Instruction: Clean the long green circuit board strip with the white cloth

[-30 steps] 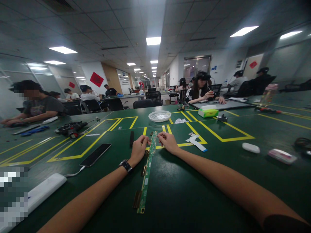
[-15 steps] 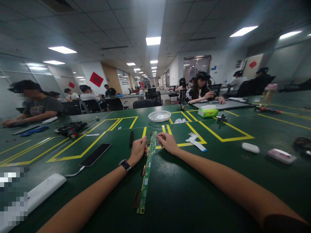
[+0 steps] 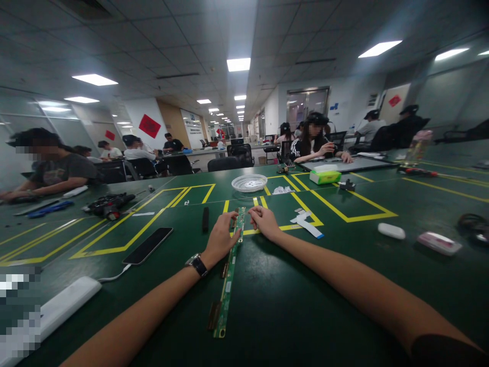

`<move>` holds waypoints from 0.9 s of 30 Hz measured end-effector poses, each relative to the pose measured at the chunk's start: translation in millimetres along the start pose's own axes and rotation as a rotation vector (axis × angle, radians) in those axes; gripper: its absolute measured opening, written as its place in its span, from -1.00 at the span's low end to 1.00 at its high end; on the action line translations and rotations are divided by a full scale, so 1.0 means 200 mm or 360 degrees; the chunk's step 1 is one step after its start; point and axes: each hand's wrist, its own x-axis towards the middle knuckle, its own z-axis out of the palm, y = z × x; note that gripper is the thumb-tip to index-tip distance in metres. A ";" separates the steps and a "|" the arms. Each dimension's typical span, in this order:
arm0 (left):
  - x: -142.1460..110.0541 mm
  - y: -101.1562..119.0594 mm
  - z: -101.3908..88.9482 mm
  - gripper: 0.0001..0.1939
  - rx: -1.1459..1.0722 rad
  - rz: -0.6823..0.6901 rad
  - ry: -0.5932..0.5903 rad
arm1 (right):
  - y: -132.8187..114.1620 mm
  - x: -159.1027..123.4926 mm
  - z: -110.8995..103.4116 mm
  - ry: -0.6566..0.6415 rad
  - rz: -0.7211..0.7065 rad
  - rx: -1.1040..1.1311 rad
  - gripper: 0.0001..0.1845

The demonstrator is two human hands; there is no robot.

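Apparently I'm bracing the circuit board (image 3: pixel 228 285), left hand (image 3: pixel 220 237) half-open over it, right hand (image 3: pixel 265 223) curled beside, hold unclear; next likely needing steadiness.

Wearer's two hands (image 3: pixel 221 235) (image 3: pixel 265 223), one green circuit board (image 3: pixel 228 291), one white basket (image 3: pixel 249 189)

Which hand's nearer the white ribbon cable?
Right. The right hand is a short way left of the white ribbon cable; the left hand is farther left, at the green circuit board.

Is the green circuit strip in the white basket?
No, the green circuit strip is on the near side of the white basket, with tabletop showing between them.
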 end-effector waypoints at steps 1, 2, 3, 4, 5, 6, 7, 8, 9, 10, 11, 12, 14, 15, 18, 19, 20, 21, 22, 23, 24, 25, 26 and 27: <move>0.00 -0.01 0.00 -0.63 0.0012 0.0011 -0.0013 | 0.00 0.00 0.00 -0.0005 0.0010 0.0014 -0.79; 0.00 -0.01 0.00 -0.66 0.0024 0.0010 -0.0014 | 0.00 0.00 0.00 -0.0020 0.0017 0.0026 -0.79; 0.00 -0.02 0.00 -0.69 0.0034 0.0000 -0.0007 | 0.00 0.00 0.00 -0.0039 0.0022 0.0037 -0.79; 0.00 -0.02 0.00 -0.71 0.0040 -0.0014 0.0003 | 0.00 0.00 0.00 -0.0060 0.0027 0.0048 -0.79; 0.00 -0.02 0.00 -0.73 0.0045 -0.0029 0.0015 | 0.01 0.00 0.01 -0.0077 0.0033 0.0057 -0.80; 0.00 -0.02 -0.01 -0.76 0.0047 -0.0040 0.0023 | 0.01 0.00 0.01 -0.0090 0.0039 0.0066 -0.80; 0.00 -0.02 -0.01 -0.78 0.0048 -0.0046 0.0028 | 0.01 0.00 0.01 -0.0100 0.0045 0.0072 -0.80; 0.00 -0.02 -0.01 -0.81 0.0050 -0.0049 0.0030 | 0.01 0.00 0.01 -0.0106 0.0050 0.0078 -0.81; 0.00 -0.02 -0.01 -0.84 0.0052 -0.0049 0.0031 | 0.01 0.00 0.01 -0.0111 0.0052 0.0082 -0.81; 0.01 -0.02 -0.02 -0.87 0.0056 -0.0048 0.0032 | 0.02 0.00 0.01 -0.0116 0.0054 0.0087 -0.81; 0.01 -0.01 -0.02 -0.89 0.0059 -0.0048 0.0031 | 0.02 0.00 0.00 -0.0120 0.0057 0.0092 -0.81; 0.01 -0.01 -0.02 -0.91 0.0063 -0.0050 0.0031 | 0.02 0.00 0.00 -0.0124 0.0059 0.0097 -0.81; 0.01 -0.02 -0.02 -0.91 0.0072 -0.0063 0.0038 | 0.02 0.00 0.00 -0.0131 0.0063 0.0110 -0.80; 0.01 -0.02 -0.03 -0.89 0.0077 -0.0073 0.0045 | 0.02 0.00 0.00 -0.0138 0.0064 0.0115 -0.80; 0.01 -0.03 -0.03 -0.83 0.0095 -0.0110 0.0076 | 0.01 0.00 0.01 -0.0158 0.0062 0.0120 -0.82; 0.01 -0.04 -0.03 -0.82 0.0099 -0.0121 0.0080 | 0.01 0.00 0.01 -0.0162 0.0061 0.0118 -0.82; 0.01 -0.04 -0.03 -0.80 0.0100 -0.0131 0.0079 | 0.01 -0.01 0.01 -0.0164 0.0059 0.0116 -0.83; 0.01 -0.04 -0.02 -0.79 0.0100 -0.0140 0.0072 | 0.01 -0.01 0.01 -0.0165 0.0058 0.0113 -0.83; 0.01 -0.04 -0.02 -0.77 0.0097 -0.0148 0.0062 | 0.00 -0.01 0.01 -0.0165 0.0057 0.0111 -0.83; 0.01 -0.04 -0.02 -0.74 0.0094 -0.0157 0.0050 | 0.00 -0.01 0.01 -0.0167 0.0056 0.0109 -0.82; 0.01 -0.04 -0.02 -0.71 0.0091 -0.0166 0.0039 | 0.00 -0.01 0.01 -0.0170 0.0055 0.0107 -0.82; 0.01 -0.04 -0.02 -0.67 0.0088 -0.0178 0.0031 | 0.00 -0.01 0.01 -0.0174 0.0054 0.0106 -0.82; 0.01 -0.04 -0.02 -0.64 0.0084 -0.0191 0.0024 | 0.00 -0.01 0.01 -0.0179 0.0053 0.0105 -0.82; 0.01 -0.04 -0.02 -0.61 0.0080 -0.0207 0.0018 | -0.01 -0.01 0.01 -0.0184 0.0052 0.0105 -0.81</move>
